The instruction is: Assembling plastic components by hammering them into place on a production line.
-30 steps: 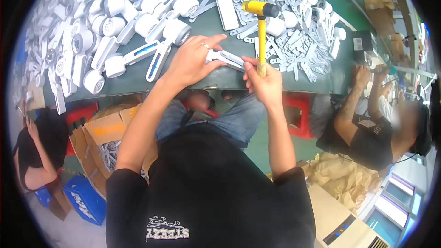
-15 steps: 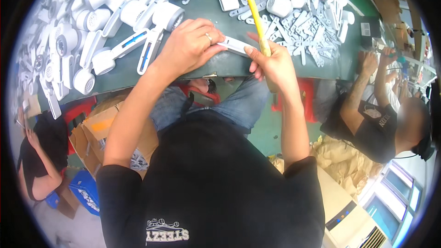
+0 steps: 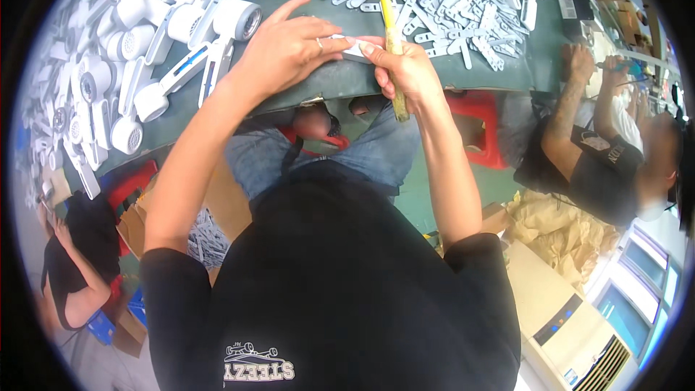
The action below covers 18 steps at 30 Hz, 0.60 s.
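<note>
Held piece: one slim whitish piece [image 3: 354, 50] is lying between the two sets of fingers, its left part passing under the left fingertips and its right end meeting the right thumb.
Left hand: the fingers of the left hand [image 3: 288, 51] are closing on the piece, with one finger sticking out away from it; one ring [image 3: 319, 44] is circling a finger.
Right hand: the thumb and fingers of the right hand [image 3: 411, 76] are pinching the piece's end while also gripping the hammer.
Hammer: one yellow hammer [image 3: 385, 7] is extending beyond the right fingers, its handle end poking out below them, the upper edge cutting off its head.
Housings: white housings [image 3: 237, 19] are lying heaped left of the left fingers, overlapping too much for a count.
Strips: flat grey strips [image 3: 463, 14] are lying scattered beyond and right of the right fingers, too many for a count.
Counter: one green counter [image 3: 499, 78] is carrying both heaps.
Neighbours: two other people [image 3: 594, 177] are showing, one well left, one well right of the fingers.
</note>
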### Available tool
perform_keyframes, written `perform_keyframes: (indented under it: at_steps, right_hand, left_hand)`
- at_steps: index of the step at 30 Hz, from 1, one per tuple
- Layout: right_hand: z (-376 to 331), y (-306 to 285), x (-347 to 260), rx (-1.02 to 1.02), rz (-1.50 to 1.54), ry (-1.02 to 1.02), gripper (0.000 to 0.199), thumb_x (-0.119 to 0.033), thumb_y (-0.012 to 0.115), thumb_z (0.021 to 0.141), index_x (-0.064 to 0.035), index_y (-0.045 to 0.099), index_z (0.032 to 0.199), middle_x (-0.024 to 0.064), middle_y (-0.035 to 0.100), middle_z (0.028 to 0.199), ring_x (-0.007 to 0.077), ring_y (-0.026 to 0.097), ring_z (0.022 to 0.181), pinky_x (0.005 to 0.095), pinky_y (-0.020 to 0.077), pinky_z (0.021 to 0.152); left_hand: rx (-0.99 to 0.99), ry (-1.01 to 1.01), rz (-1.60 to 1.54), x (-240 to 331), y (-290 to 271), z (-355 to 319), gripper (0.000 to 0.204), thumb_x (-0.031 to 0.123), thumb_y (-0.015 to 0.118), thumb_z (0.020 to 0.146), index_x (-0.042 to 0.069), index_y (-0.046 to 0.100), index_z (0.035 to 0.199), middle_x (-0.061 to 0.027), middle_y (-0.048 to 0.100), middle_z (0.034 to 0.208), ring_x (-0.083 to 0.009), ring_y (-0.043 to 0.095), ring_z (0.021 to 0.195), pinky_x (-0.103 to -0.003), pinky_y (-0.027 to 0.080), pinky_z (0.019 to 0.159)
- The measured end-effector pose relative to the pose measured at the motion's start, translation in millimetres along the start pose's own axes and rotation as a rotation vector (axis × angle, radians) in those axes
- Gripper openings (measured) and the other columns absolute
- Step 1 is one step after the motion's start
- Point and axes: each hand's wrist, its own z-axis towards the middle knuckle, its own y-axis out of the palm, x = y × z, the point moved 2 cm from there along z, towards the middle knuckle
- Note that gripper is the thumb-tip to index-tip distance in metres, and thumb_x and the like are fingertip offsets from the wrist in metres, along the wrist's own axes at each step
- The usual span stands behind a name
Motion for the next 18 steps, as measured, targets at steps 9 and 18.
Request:
perform_keyframes:
  at_steps: [9,18]
  right_hand:
    - [-128,-5,24,0.282,-0.364,-0.222,0.053,-0.03,0.041,0.117,-0.0142,0.041,0.167,0.0022,0.053,0.07,0.0088,0.051,0.063,0.0282,0.0454,0.062]
    - [-153,4,53,0.357,-0.572,-0.204,0.049,-0.024,0.045,0.115,-0.0144,0.046,0.163,0.0142,0.072,0.092,0.0173,0.064,0.073,0.0345,0.056,0.077]
  left_hand:
    - [0.014,0.013,0.054,-4,2,-5,0.028,0.021,0.08,0.09,0.024,0.082,0.118,0.0005,0.078,0.101,-0.0194,0.074,0.1,-0.052,0.05,0.115]
    - [0.019,0.041,0.025,-6,3,0,0.029,0.016,0.081,0.09,0.018,0.082,0.118,-0.0038,0.079,0.103,-0.0214,0.075,0.102,-0.05,0.048,0.118]
